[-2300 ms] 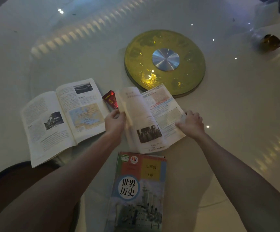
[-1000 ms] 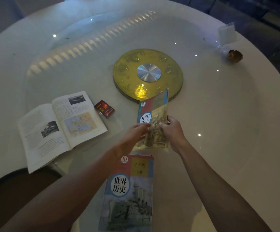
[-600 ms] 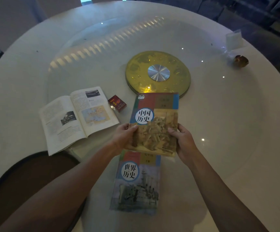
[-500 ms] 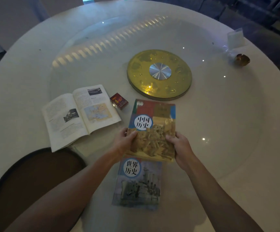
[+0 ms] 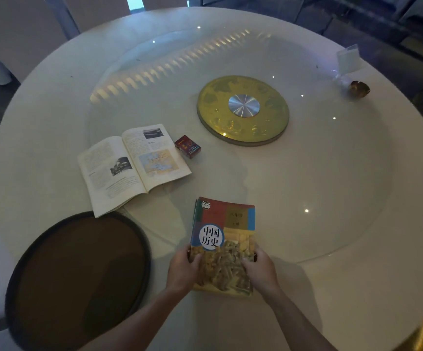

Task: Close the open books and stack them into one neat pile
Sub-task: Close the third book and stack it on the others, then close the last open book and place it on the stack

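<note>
A closed history book [image 5: 226,231] with a red, blue and yellow cover lies near the table's front edge, on top of another closed book whose edge barely shows at its left side. My left hand [image 5: 183,268] grips the top book's lower left edge. Its lower right edge is held by my right hand [image 5: 259,269]. One open book [image 5: 133,165] lies flat to the upper left, showing pages with a map and photos.
A small red box [image 5: 187,146] sits beside the open book. A gold turntable disc [image 5: 242,110] is at the round white table's [image 5: 332,173] centre. A dark round seat [image 5: 76,274] is at lower left. A small brass object [image 5: 359,88] and a clear card stand are at far right.
I shut the second open book, lifted it with both hands and brought it toward me, down onto the closed book at the table's front.
</note>
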